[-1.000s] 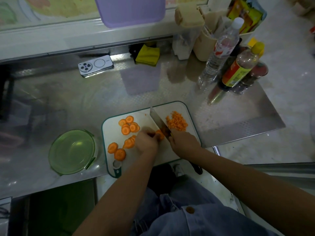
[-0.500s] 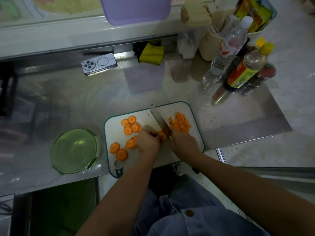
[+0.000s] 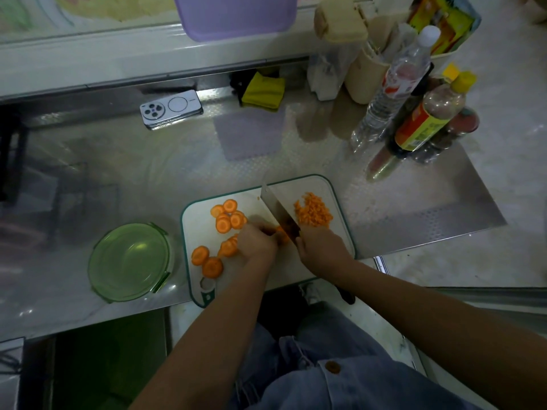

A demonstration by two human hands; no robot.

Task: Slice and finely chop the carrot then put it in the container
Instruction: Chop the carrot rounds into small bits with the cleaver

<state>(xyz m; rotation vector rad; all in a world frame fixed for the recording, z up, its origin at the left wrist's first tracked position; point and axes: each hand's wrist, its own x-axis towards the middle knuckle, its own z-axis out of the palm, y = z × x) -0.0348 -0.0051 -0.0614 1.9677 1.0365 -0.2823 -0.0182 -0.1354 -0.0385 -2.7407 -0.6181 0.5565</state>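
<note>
A white cutting board (image 3: 310, 184) with a green rim lies on the steel counter. Several round carrot slices (image 3: 226, 218) sit on its left half, and a pile of finely chopped carrot (image 3: 313, 213) lies at its right. My right hand (image 3: 321, 248) grips the handle of a cleaver (image 3: 276, 207), whose blade stands on the board between the slices and the pile. My left hand (image 3: 256, 242) holds a few carrot pieces (image 3: 281, 233) against the blade with curled fingers. A round green container (image 3: 128, 261) stands to the left of the board.
A phone (image 3: 171, 108) lies at the back of the counter, beside a yellow cloth (image 3: 262, 90). Bottles (image 3: 396, 84) and jars crowd the back right corner. A purple lid (image 3: 236, 16) leans above the back ledge. The counter's front edge runs just below the board.
The cleaver has shifted slightly along the carrot pieces under my left hand while both hands keep their grips. The camera view has moved a little.
</note>
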